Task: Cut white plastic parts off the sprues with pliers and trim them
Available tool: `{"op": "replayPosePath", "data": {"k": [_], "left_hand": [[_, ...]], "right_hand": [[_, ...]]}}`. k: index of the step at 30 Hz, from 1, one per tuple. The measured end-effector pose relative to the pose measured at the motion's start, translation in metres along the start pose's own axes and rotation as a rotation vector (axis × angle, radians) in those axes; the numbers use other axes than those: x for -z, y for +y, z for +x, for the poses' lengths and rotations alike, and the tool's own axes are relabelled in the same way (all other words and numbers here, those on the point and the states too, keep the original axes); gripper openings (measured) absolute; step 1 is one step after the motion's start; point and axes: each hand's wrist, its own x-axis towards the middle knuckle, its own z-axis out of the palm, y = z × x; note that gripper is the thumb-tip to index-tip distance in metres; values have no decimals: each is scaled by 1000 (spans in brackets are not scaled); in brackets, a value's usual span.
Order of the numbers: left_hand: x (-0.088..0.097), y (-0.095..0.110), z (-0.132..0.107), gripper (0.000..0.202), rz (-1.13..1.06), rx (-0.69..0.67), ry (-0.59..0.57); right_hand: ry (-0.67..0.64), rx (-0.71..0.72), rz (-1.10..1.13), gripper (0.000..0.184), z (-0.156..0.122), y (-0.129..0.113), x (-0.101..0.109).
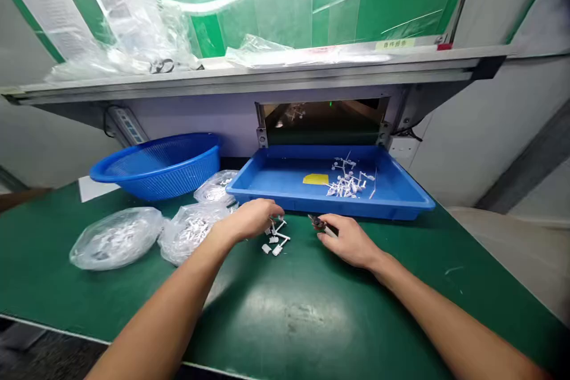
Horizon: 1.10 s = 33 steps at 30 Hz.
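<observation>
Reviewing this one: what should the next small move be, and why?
Probably bring the cutters left to the white parts. The right hand holds the cutters with their tip apart from the parts, while the left hand is right beside them, seemingly placed to steady them.

1 camera, worn on the person's head, supplies 1 view. It looks from above the near side of the blue tray [356, 208], forward and obliquely down into it. It is near enough that the left forearm [171, 303] and right forearm [427, 303] loom large on the tray's near side. The view spreads wide: left of the tray past the blue basket [178, 175], right of it to the pale wall [449, 136], above and beyond it to the shelf [267, 78], and below it across the green surface [320, 338].
</observation>
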Motion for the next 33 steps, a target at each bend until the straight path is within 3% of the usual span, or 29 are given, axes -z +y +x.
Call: {"op": "replayPosePath", "data": {"k": [7, 10, 14, 16, 19, 23, 28, 33], "left_hand": [[-15, -6, 19, 23, -79, -125, 29], [-23, 1, 21, 25, -164, -125, 115], [-26, 23, 13, 27, -722, 53, 326], [-24, 34, 8, 26, -987, 119, 372], [-21, 45, 6, 22, -1180, 147, 414], [-24, 55, 7, 21, -1275, 158, 418], [-35, 64, 5, 28, -1383, 163, 402], [-35, 67, 3, 24, -1292, 170, 415]], "right_hand": [[-16, 23, 1, 9, -1, 4, 3], [41, 0, -23, 13, 0, 4, 7], [134, -29, -87, 24, 0, 4, 11], [174, -40, -109, 27, 0, 3, 12], [202, -57, -153, 27, 0, 2, 12], [111, -23, -194, 29, -3, -4, 6], [135, 36, -215, 28, -8, -16, -1], [141, 56, -242, 31, -9, -20, -1]]}}
